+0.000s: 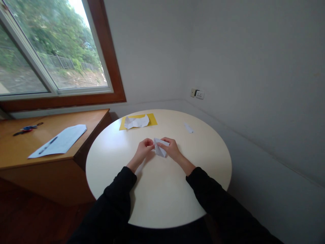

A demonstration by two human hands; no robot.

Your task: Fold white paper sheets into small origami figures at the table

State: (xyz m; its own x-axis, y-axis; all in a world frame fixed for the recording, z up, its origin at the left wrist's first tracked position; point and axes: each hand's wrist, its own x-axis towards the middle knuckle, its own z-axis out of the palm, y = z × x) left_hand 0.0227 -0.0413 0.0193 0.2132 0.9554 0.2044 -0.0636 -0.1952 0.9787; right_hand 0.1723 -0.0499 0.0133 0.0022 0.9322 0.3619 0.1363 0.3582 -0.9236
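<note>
A small piece of folded white paper (160,151) is held up between my two hands, above the middle of the round table. My right hand (172,148) grips its right side, with the thumb across the front and the fingers behind. At its left edge, my left hand (144,149) is closed, thumb and fingertips pinching the paper's edge. The fingers behind the paper are partly hidden.
On the round cream table (167,200) lie a creased white paper (137,122) on a yellow sheet (152,119) and a small white paper strip (188,127). A wooden desk (96,120) at left bears white sheets (68,137), a pen (48,145) and scissors (27,128).
</note>
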